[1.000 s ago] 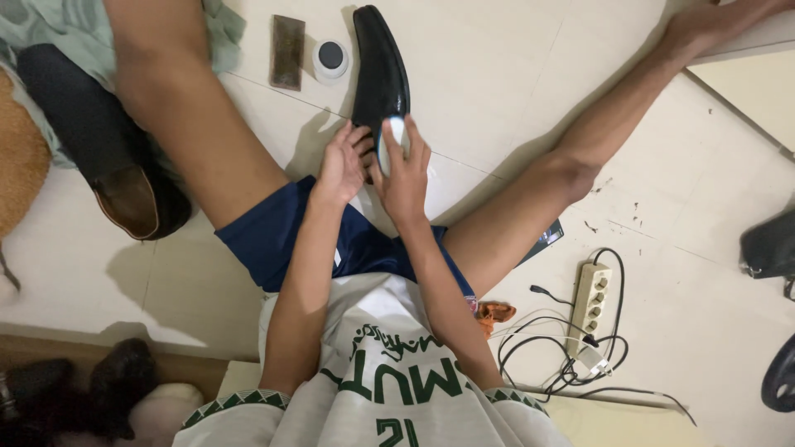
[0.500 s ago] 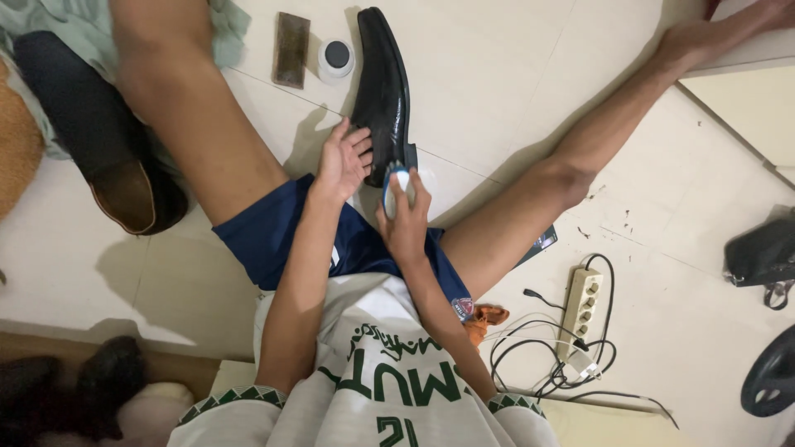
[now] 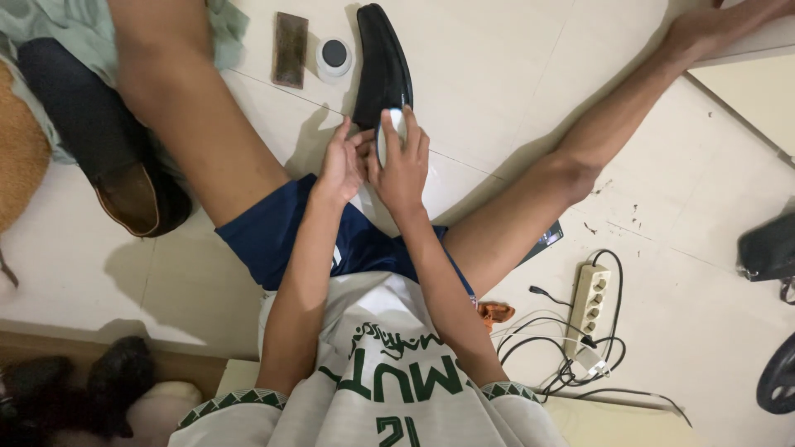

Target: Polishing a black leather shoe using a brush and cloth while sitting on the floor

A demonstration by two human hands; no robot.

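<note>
Head view shows a black shoe [image 3: 383, 70] lying on the tiled floor [image 3: 497, 74] at the top centre of the frame, between the person's spread legs. Right hand [image 3: 402, 161] is closed around a small pale object [image 3: 396, 132], probably a sponge or applicator, pressed at the shoe's heel. Left hand [image 3: 341, 165] touches the heel with loosely curled fingers, holding nothing clearly. A round tin [image 3: 334, 56] and a brush [image 3: 291, 48] lie just left of the shoe.

1. Soft, fairly bright indoor light falls evenly on the pale floor [image 3: 513, 74].
2. Shadows spread towards nine o'clock of the legs.
3. The seven o'clock corner is dim and blurred.
4. The black shoe [image 3: 383, 62] shows faint sheen.
</note>
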